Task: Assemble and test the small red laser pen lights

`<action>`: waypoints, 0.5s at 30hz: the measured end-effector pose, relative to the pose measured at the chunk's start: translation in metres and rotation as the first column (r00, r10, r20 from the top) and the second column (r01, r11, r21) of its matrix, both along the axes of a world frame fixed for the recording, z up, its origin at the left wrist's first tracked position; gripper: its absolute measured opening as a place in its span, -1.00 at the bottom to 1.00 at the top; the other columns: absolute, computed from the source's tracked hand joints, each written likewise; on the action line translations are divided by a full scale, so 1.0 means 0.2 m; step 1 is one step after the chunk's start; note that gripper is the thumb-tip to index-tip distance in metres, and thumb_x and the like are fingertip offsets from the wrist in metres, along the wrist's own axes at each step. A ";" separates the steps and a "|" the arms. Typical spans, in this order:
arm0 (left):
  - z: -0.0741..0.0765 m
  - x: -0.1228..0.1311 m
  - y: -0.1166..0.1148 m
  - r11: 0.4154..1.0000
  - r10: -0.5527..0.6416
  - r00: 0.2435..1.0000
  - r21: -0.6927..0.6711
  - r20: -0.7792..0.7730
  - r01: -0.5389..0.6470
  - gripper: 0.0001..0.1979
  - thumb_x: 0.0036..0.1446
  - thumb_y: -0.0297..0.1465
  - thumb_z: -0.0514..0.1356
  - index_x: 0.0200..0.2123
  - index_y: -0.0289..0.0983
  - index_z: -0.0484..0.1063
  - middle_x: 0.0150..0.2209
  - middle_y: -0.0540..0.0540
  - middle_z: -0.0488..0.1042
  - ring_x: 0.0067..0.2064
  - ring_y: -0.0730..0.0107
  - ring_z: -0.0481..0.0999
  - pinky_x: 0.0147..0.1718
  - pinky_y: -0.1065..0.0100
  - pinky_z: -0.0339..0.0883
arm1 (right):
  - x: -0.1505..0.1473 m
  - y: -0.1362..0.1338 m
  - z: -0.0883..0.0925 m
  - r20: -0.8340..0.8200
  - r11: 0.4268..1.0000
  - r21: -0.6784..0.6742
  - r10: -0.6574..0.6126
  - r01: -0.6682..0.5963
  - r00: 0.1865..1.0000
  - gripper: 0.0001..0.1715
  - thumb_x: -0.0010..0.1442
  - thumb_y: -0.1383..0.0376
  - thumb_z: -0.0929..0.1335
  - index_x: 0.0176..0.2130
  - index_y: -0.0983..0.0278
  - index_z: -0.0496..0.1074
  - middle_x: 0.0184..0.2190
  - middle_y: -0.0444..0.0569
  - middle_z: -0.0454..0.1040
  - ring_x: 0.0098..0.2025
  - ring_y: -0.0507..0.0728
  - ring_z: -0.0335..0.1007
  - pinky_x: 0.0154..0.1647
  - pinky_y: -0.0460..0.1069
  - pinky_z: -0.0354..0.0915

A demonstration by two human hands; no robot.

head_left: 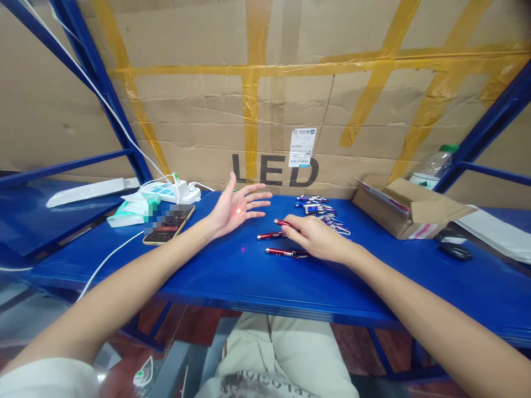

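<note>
Head view: red pen being gripped in right hand, left palm being held open.

The left hand [233,214] is being held just above the table [207,273], fingers spread wide and holding nothing, palm turned toward the right hand [317,239]. A red dot [238,210] is being cast on that palm, and a fainter spot [243,249] on the table below it. The right hand is being closed round a red pen [284,223], whose free end is being pointed at the left palm. The hand is being rested on the table mid-bench. Two loose pens [269,236] are lying just beside the right hand, one at its fingers and one at its near side. Blue pens [317,209] are being kept in a heap behind it. A phone [168,224] is lying left of the left wrist, and a box [409,213] is standing at far right.
</note>
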State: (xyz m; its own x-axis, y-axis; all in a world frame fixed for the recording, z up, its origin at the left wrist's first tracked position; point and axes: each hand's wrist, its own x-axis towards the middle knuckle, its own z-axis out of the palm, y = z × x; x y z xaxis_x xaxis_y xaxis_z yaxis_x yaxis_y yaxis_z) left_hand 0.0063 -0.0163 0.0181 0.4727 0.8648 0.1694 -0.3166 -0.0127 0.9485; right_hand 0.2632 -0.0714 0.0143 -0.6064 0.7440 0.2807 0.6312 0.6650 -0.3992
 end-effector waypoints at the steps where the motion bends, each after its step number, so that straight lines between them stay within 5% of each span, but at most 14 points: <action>1: 0.00 0.00 0.00 1.000 -0.001 1.000 -0.001 -0.001 0.001 -0.09 0.36 0.32 -0.13 0.30 -0.28 0.48 0.34 -0.38 0.48 0.35 -0.17 0.46 0.14 0.01 0.51 | 0.00 0.00 0.00 0.000 1.000 0.000 0.001 -0.001 1.000 -0.63 0.57 0.12 0.20 -0.17 0.22 0.46 -0.36 -0.05 0.56 -0.36 0.15 0.45 -0.30 0.01 0.17; 15: 0.00 0.00 0.00 1.000 -0.004 1.000 0.009 -0.019 0.004 -0.06 0.35 0.33 -0.15 0.34 -0.28 0.45 0.35 -0.37 0.48 0.35 -0.17 0.45 0.13 0.00 0.50 | 0.00 -0.01 0.00 0.024 1.000 -0.004 -0.001 0.001 1.000 -0.63 0.60 0.11 0.18 -0.20 0.19 0.37 -0.34 -0.05 0.54 -0.32 0.17 0.46 -0.28 0.02 0.16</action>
State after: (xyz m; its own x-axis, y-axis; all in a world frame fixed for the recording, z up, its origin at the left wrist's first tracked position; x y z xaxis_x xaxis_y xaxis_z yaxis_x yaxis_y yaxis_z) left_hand 0.0065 -0.0166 0.0186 0.4794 0.8614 0.1679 -0.2986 -0.0198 0.9542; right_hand 0.2627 -0.0729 0.0149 -0.6118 0.7460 0.2630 0.6414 0.6624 -0.3871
